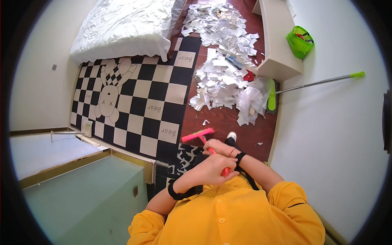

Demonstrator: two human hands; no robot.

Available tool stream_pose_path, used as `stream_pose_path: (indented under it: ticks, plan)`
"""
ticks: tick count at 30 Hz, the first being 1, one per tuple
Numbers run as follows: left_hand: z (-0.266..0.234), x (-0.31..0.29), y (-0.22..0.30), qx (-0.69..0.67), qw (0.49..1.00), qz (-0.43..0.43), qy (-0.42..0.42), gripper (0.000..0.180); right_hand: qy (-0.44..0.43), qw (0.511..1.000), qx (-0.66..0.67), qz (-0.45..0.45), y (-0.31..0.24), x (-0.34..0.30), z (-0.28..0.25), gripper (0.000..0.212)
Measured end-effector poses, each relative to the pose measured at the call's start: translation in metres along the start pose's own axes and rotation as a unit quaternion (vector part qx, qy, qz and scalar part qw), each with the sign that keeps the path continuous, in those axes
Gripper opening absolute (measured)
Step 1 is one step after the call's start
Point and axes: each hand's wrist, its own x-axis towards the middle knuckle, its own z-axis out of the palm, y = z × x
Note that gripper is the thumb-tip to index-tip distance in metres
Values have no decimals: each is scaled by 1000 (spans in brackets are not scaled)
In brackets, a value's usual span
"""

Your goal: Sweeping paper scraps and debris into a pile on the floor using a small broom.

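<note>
Both my hands hold a pink squeegee (192, 137) in front of my body. It has a wide T-shaped head with a yellowish strip along one edge. My right hand (216, 147) is closed round the handle just below the head. Nearer to me, my left hand (214, 168) grips the lower handle, whose pink end sticks out past the fingers. The head points away to the left, above the edge of the checkered mat (151, 136). Beyond it, a large heap of torn white paper (222, 79) covers the dark red floor (212, 118).
A green broom (271, 96) leans against the right wall beside a clear plastic bag (253, 98). A green bin (300, 43) stands by a white cabinet (279, 36). The bed (126, 28) is at the far left. A frosted-glass door (90, 196) stands near left.
</note>
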Motion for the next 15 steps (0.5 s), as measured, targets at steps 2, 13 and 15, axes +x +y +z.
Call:
stream_pose_path:
  ticks: [2, 13, 15]
  plan:
    - [5, 5, -13, 18, 996, 40, 77, 30, 26, 999, -32, -1, 17, 6, -17, 22]
    - [2, 59, 51, 21, 982, 183, 40, 40, 157, 968, -193, 21, -7, -57, -146, 26]
    - [0, 77, 77, -23, 976, 217, -23, 40, 179, 965, -188, 46, -26, -90, -154, 29]
